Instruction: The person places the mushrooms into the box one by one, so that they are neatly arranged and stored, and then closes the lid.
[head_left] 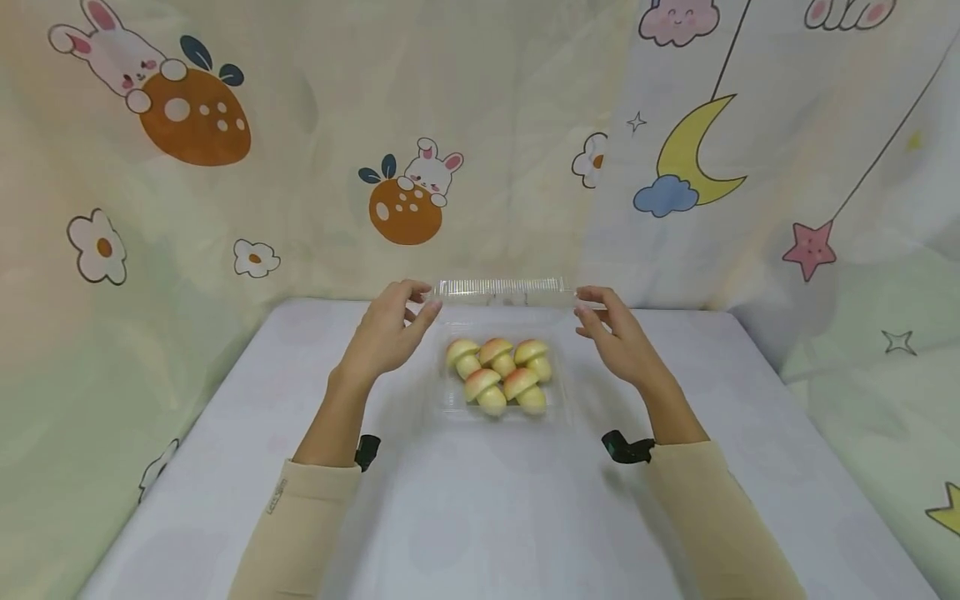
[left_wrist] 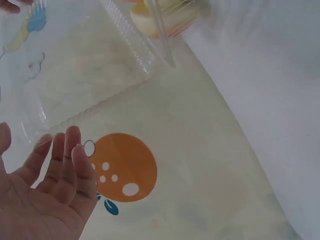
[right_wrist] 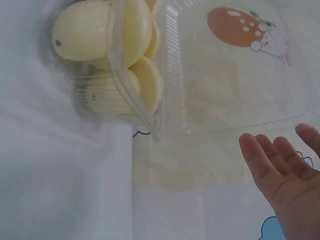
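A clear plastic hinged box (head_left: 453, 400) sits on the table with its lid (head_left: 498, 288) raised at the back. Inside lie several pale yellow, mushroom-shaped pieces (head_left: 492, 398) with reddish tints on their caps. My left hand (head_left: 390, 329) is at the lid's left end, thumb and fingers apart and loosely bent. At the opposite end is my right hand (head_left: 618, 337), its thumb and fingers likewise spread beside the lid's edge. Both wrist views show the see-through lid (right_wrist: 230, 80) near the fingertips, with nothing gripped in either palm.
A white cloth covers the table (head_left: 480, 517). Behind it hangs a curtain (head_left: 510, 192) printed with rabbits, flowers, a moon and stars. Dark wrist cameras (head_left: 628, 447) stick out inward from beige sleeves (head_left: 720, 517).
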